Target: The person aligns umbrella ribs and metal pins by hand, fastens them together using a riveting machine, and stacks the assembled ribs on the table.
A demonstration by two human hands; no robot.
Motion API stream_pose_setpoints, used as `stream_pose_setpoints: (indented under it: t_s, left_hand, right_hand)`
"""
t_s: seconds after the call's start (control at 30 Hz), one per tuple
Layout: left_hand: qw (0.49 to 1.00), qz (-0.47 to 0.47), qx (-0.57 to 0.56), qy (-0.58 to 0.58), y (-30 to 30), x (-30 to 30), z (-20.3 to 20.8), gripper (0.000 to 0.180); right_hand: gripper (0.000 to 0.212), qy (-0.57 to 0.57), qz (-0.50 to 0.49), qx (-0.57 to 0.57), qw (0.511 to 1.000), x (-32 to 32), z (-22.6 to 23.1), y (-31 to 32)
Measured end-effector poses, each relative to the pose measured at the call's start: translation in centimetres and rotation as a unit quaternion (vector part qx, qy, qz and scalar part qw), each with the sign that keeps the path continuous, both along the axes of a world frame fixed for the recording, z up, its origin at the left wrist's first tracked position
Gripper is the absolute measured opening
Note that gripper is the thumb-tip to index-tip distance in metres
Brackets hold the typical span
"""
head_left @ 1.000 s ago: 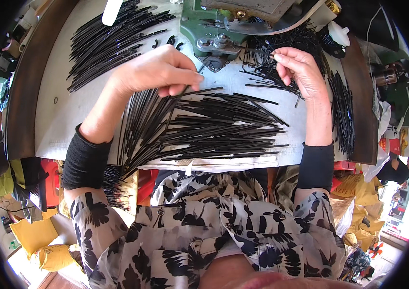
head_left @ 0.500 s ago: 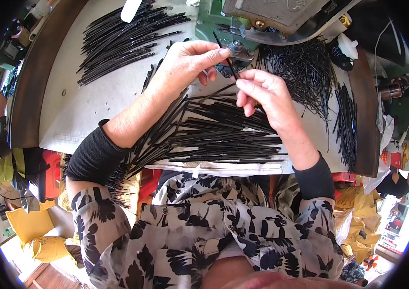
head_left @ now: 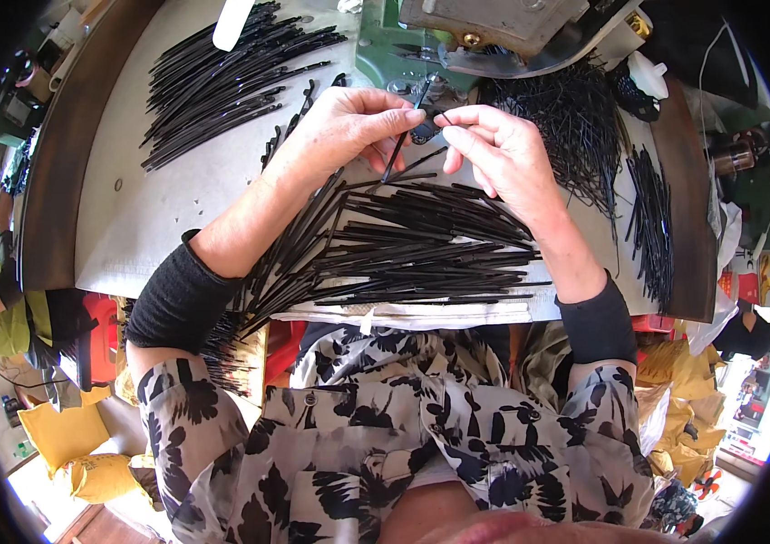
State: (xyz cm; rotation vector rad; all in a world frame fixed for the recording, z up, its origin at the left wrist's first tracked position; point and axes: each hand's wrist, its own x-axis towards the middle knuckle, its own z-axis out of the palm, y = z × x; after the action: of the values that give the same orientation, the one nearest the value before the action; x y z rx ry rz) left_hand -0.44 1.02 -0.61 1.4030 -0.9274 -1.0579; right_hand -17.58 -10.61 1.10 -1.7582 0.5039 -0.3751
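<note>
My left hand (head_left: 362,127) is pinched shut on a thin black strip (head_left: 394,156), which stands tilted between thumb and fingers. Close beside it, my right hand (head_left: 498,154) holds its thumb and forefinger together, with a small dark tip showing there that I cannot make out. Both hands are just in front of the sewing machine (head_left: 493,27). Below them, many black strips (head_left: 430,245) lie in a loose heap along the table's near edge. Another bundle of black strips (head_left: 222,86) is spread at the far left.
A tangle of thin black strands (head_left: 566,136) lies right of the machine, with a smaller strip bundle (head_left: 648,227) by the brown table rim (head_left: 686,181). A white strip-like object (head_left: 232,23) rests over the left bundle. Yellow bags (head_left: 58,431) stand on the floor at left.
My hands have drawn slightly apart. The black strip, earlier spanning both hands, now leans the other way in my left hand. My right fingers have come off it and moved up.
</note>
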Motion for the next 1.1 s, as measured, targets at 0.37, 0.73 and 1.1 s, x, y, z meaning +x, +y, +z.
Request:
stream_pose_setpoints:
  t_s: [0.37, 0.73, 1.1]
  left_hand:
    - [0.999, -0.016, -0.004, -0.03, -0.29, 0.21, -0.25, 0.027]
    - [0.999, -0.022, -0.004, -0.038, -0.34, 0.15, -0.16, 0.027]
    - [0.999, -0.002, -0.004, -0.034, -0.41, 0.14, 0.32, 0.028]
  right_hand:
    - [0.023, 0.01, -0.003, -0.022, 1.0, 0.01, -0.38, -0.3]
    - [0.024, -0.005, 0.006, 0.016, 1.0, -0.04, -0.27, -0.55]
    - [0.024, -0.006, 0.003, 0.019, 1.0, -0.07, -0.25, -0.64]
